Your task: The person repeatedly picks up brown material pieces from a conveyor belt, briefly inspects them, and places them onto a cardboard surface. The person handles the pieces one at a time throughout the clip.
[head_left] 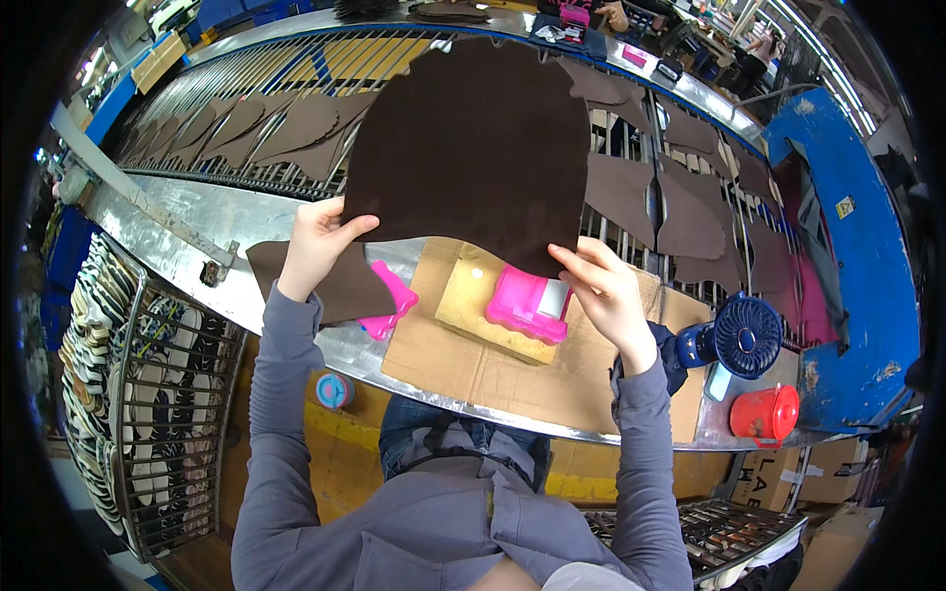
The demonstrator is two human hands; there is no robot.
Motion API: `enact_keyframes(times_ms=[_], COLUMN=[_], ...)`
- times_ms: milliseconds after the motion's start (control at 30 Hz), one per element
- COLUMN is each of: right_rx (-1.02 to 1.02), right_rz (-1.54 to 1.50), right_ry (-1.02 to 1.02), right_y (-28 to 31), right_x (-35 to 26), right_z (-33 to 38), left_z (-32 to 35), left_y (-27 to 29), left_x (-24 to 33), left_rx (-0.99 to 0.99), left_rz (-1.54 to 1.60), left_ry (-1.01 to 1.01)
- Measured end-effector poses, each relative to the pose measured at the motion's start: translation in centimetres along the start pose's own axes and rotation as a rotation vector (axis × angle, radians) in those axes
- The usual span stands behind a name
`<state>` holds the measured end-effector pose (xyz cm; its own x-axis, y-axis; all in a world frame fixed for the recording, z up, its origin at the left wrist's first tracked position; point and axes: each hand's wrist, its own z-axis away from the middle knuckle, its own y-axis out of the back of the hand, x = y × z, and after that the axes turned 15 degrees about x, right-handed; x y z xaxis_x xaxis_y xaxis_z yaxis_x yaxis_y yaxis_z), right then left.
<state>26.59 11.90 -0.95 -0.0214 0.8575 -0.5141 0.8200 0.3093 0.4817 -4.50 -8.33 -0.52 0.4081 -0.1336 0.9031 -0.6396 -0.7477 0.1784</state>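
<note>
Brown leather sheet, pinched by left hand, right hand

A small yellow diamond-shaped warning sign is fixed to the blue machine housing on my right, near its upper part. Below the right end of my metal workbench, brown cardboard cartons with dark printed lettering stand on the floor, just under the bench edge; another plain brown carton sits lower right of them. At the far left, past the conveyor, a tan cardboard box rests against a blue frame.
</note>
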Motion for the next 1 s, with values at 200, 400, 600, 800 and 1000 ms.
enact_keyframes(times_ms=[200, 400, 600, 800, 1000], right_rx=[-0.004, 0.016, 0.029, 0.051, 0.112], right_rz=[-0.027, 0.021, 0.039, 0.145, 0.322], right_ry=[-0.033, -0.009, -0.008, 0.014, 0.070], right_y=[-1.0, -1.2, -0.7, 1.4, 3.6], right_x=[0.5, 0.9, 1.0, 1.5, 2.3], right_z=[1.2, 1.9, 2.7, 4.9, 9.1], left_z=[0.7, 0.6, 0.5, 0.4, 1.1], left_y=[-0.4, -0.3, -0.9, -3.8, -7.9], left_x=[-0.3, -0.9, -0.6, -1.7, -0.4], left_rx=[0.093, 0.135, 0.104, 0.082, -0.059], left_rz=[-0.131, -0.218, -0.277, -0.184, -0.138], left_ry=[-0.125, -0.197, -0.228, -0.289, -0.299])
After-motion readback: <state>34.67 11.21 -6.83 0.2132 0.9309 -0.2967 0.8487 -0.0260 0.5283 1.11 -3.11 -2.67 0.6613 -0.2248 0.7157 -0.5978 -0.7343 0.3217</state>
